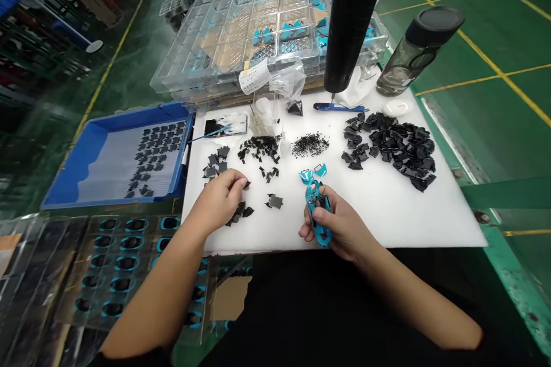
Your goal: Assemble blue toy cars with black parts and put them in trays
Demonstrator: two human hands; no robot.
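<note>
My right hand point(333, 221) is wrapped round a glossy blue part point(317, 212) with a dark inside, near the front of the white board point(357, 200). Two small blue pieces point(312, 174) lie just beyond it. My left hand point(226, 195) is at the board's left, thumb and index finger pinched on a small black piece point(247, 184), mostly hidden by the fingers. Below that hand sits a little pile of black pieces point(239, 215). One dark grey piece point(274, 201) lies alone between my hands, and grey pieces point(217, 161) lie behind my left hand.
A black cylinder point(355, 23) hangs over the board's back. Behind stand clear compartment trays point(236, 28); a bottle point(413, 54) is at the back right. Black parts point(400, 146) are heaped right, tiny ones point(310, 144) mid-board. A blue tray point(69, 175) adjoins the left edge.
</note>
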